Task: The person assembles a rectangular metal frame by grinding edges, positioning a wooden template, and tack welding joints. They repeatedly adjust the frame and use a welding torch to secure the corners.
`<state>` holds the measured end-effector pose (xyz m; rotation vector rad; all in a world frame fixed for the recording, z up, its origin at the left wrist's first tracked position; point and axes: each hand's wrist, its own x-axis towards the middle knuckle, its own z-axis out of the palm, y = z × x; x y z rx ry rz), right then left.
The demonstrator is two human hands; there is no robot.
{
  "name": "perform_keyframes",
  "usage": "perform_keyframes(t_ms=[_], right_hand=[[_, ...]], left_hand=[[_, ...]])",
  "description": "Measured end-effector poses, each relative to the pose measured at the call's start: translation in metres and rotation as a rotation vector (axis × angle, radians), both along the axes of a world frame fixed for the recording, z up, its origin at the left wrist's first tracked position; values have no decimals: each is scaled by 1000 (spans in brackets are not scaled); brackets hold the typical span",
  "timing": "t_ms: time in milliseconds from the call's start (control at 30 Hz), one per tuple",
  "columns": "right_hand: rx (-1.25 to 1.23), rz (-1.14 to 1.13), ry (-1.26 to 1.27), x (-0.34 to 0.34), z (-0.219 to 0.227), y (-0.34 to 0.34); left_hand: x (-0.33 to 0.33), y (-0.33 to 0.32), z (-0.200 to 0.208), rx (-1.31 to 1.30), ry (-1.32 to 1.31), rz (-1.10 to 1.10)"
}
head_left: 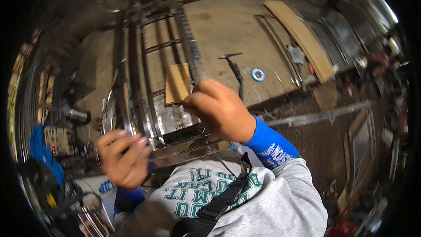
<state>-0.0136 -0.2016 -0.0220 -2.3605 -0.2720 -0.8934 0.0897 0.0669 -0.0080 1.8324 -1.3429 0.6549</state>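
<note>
A dark metal frame of long parallel bars [141, 70] runs away from me on the left, with short crosspieces between the bars. Across some of them lies a small flat wooden piece [177, 87]. Beside its near right corner is my right hand [223, 110], its fingers curled closed; whatever they grip is hidden by the hand. My left hand [125, 158] is at the near ends of the shiny bars, slightly smeared, with its fingers stretched out and a little apart. I see nothing held in it. A dark flat metal bar [188, 151] crosses in front of my body.
Right of the frame lie a torch with a black cable [237, 72] and a blue-and-white roll [258, 74]. Farther right are a long wooden board [302, 41] and thin metal bars [280, 50]. At left stands a box with a red display [60, 141], beside blue cloth [41, 151].
</note>
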Motion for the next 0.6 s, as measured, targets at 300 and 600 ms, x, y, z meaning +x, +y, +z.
perform_keyframes(t_ms=[300,600], right_hand=[[169,533,27,10,-1,-24],[457,426,-53,26,-33,-112]], left_hand=[[-67,-69,-12,150,102,344],[-111,-68,-23,138,72,660]])
